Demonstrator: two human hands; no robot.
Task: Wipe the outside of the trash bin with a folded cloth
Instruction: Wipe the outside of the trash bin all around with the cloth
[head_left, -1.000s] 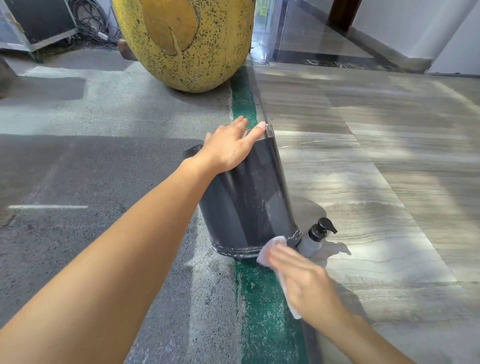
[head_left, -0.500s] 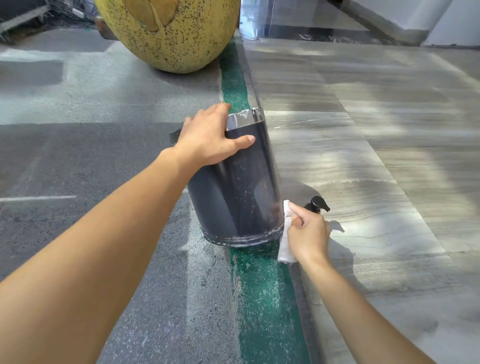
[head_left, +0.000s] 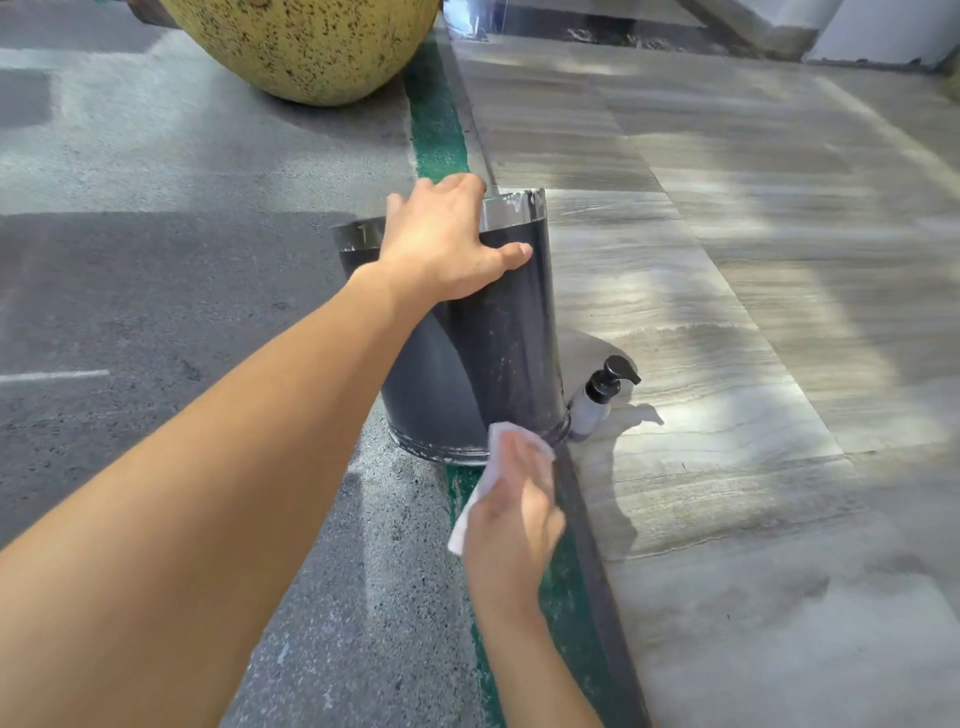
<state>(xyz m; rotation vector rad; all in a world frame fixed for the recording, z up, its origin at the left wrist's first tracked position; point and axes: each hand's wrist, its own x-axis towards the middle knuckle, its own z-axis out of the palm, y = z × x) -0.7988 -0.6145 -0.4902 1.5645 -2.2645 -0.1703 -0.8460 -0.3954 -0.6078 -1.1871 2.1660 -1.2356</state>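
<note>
A dark cylindrical trash bin (head_left: 498, 353) with a silver rim stands on the ground, straddling a green painted strip. My left hand (head_left: 441, 244) grips its upper rim, with the thumb pressed on the dark side wall. My right hand (head_left: 514, 509) holds a white folded cloth (head_left: 493, 467) flat against the bin's lower front edge, near the base ring. The hand and cloth are motion-blurred.
A pump bottle (head_left: 597, 400) with a black head stands right beside the bin's base on the stone paving (head_left: 727, 312). A big yellow speckled planter (head_left: 311, 47) sits behind. Asphalt (head_left: 156, 286) lies to the left, and a raised kerb edge runs along the green strip (head_left: 436, 135).
My right hand has moved the cloth from the bin's lower right side, by the pump bottle, down and left to the front base. My left hand stays on the rim.
</note>
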